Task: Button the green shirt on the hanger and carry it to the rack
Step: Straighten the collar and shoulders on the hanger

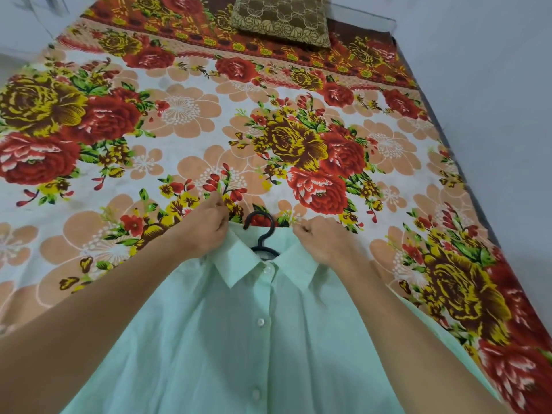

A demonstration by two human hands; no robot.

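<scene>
The pale green shirt [239, 339] lies face up on the bed, its front closed by white buttons down the middle. A black hanger [263, 234] sits inside it, and its hook sticks out past the collar. My left hand [203, 228] grips the left side of the collar at the shoulder. On the other side, my right hand [322, 240] pinches the collar with curled fingers. The hanger's arms are hidden under the fabric.
The bed carries a floral sheet [209, 115] in red, yellow and peach. A brown patterned pillow [283, 19] lies at the far end. A pale wall [493, 70] runs along the bed's right side.
</scene>
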